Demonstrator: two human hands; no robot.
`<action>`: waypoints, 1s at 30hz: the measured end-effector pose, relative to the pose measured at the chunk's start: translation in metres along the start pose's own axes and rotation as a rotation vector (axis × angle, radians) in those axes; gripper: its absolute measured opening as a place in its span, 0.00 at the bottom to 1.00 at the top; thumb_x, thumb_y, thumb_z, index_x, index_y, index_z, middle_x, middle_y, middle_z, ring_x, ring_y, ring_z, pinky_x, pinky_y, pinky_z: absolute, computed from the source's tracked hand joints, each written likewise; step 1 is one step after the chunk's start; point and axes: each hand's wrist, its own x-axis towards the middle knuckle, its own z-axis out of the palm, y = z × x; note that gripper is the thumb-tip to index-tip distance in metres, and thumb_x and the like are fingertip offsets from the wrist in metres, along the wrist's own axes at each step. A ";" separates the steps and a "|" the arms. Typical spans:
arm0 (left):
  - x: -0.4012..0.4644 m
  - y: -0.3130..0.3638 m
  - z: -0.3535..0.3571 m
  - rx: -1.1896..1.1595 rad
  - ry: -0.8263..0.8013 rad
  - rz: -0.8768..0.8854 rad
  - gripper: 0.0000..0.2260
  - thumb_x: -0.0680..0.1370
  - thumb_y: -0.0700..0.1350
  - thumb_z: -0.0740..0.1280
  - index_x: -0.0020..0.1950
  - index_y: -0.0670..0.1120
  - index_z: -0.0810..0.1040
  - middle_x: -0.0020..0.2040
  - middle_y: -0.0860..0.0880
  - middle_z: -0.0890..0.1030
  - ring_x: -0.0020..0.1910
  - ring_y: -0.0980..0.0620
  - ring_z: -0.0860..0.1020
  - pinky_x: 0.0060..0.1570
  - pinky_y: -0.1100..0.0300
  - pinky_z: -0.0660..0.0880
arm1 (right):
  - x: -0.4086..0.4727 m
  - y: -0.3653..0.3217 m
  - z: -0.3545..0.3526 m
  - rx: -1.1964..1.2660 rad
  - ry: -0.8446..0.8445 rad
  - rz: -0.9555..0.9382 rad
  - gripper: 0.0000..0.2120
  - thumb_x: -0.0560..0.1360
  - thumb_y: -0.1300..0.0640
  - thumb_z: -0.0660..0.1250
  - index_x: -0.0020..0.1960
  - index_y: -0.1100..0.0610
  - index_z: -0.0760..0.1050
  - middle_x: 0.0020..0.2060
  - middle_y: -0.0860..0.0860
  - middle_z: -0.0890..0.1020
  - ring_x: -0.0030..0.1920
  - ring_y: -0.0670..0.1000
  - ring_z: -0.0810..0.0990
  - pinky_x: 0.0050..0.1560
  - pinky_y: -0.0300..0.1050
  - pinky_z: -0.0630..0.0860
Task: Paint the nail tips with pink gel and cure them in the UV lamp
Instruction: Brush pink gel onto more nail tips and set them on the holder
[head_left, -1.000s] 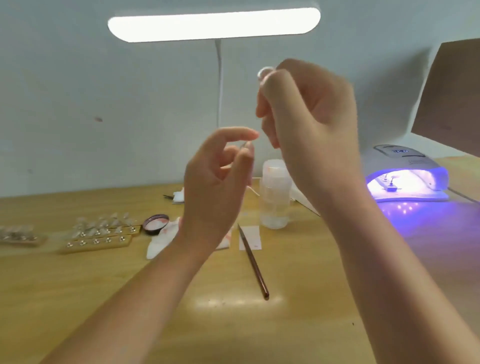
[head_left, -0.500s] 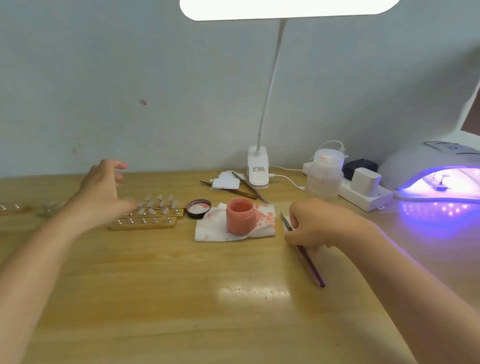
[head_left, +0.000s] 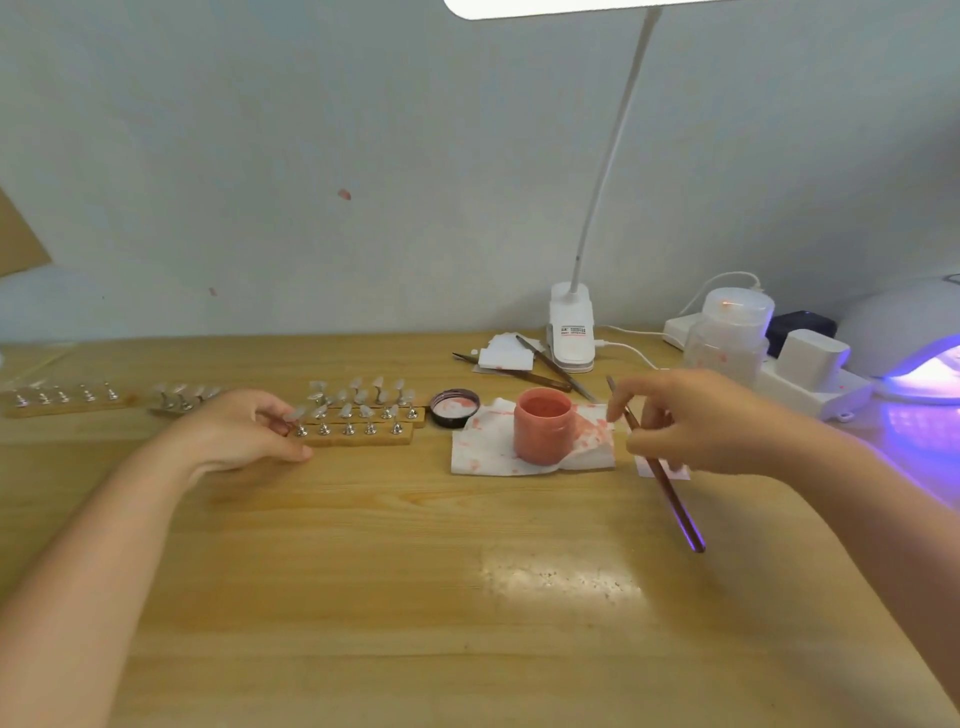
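An open jar of pink gel (head_left: 543, 432) stands on a stained white tissue (head_left: 488, 454) at mid table. My right hand (head_left: 696, 423) grips a thin brown brush (head_left: 670, 493) just right of the jar, bristle end up and handle slanting down toward me. Clear nail tips on metal stands sit in wooden holder strips (head_left: 358, 434). My left hand (head_left: 244, 428) pinches the nail tip stand at the left end of the front strip. The UV lamp (head_left: 914, 343) glows violet at the far right.
The jar's black lid (head_left: 454, 408) lies left of the jar. More holder strips (head_left: 67, 400) stand at the far left. A clip desk lamp (head_left: 571, 327), spare brushes (head_left: 524, 371), a clear plastic bottle (head_left: 727, 338) and a power strip (head_left: 810, 379) line the wall.
Both hands came down from in front of my face. The right hand lifted the brush off the table. The left hand reached the front holder strip and took hold of its leftmost stand.
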 end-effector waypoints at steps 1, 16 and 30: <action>0.000 0.000 0.000 -0.004 -0.005 0.006 0.19 0.68 0.36 0.74 0.57 0.40 0.74 0.49 0.44 0.76 0.44 0.51 0.72 0.32 0.62 0.63 | 0.000 0.000 -0.002 0.107 0.045 -0.029 0.09 0.73 0.58 0.65 0.43 0.43 0.74 0.27 0.43 0.77 0.26 0.38 0.75 0.30 0.34 0.74; -0.009 0.003 -0.020 0.140 -0.088 0.215 0.10 0.60 0.40 0.79 0.37 0.44 0.80 0.35 0.49 0.81 0.35 0.53 0.76 0.37 0.65 0.69 | 0.007 -0.019 0.024 1.512 0.305 0.010 0.09 0.70 0.51 0.67 0.36 0.53 0.68 0.24 0.47 0.74 0.24 0.43 0.69 0.25 0.33 0.67; -0.033 0.044 0.016 -0.330 -0.407 0.453 0.23 0.43 0.56 0.81 0.33 0.51 0.83 0.32 0.51 0.82 0.29 0.60 0.77 0.24 0.71 0.69 | 0.008 -0.012 0.024 1.337 0.382 0.111 0.26 0.80 0.40 0.45 0.42 0.55 0.74 0.19 0.48 0.66 0.20 0.45 0.59 0.24 0.37 0.60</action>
